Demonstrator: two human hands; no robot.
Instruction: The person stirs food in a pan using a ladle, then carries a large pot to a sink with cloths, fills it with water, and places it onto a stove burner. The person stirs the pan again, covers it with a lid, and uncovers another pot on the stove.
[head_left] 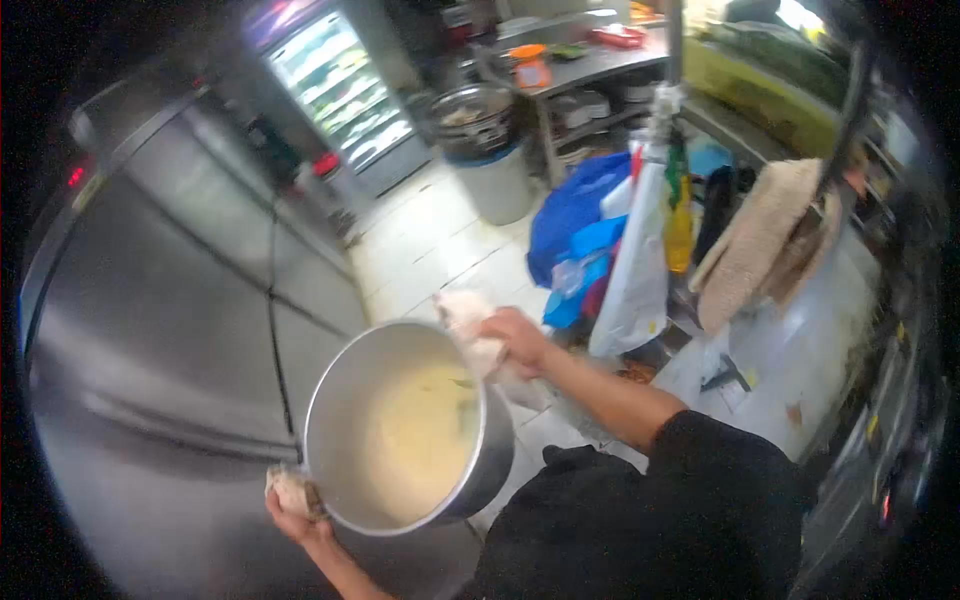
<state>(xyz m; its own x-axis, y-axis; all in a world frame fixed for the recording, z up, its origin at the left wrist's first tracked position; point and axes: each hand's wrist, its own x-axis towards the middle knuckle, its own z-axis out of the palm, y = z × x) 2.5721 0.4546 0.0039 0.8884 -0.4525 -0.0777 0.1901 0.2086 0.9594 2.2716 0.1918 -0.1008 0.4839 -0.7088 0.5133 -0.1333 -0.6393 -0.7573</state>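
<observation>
A large metal pot [497,465] hangs in front of me, tilted towards the camera, with pale yellow liquid [415,440] and some dark leaf-like pieces inside. At its lower left side, my left hand [298,522] is closed round a light cloth [295,492] against the pot. My right hand [517,340] grips another pale cloth [468,318] at the pot's upper right side. The cloths hide the places where the pot is held.
Steel fridge doors [170,310] stand on the left, a lit display fridge [345,95] at the back. A grey bin [495,185] stands on the tiled floor [425,240]. On the right hang bags [580,215] and a beige towel [755,245].
</observation>
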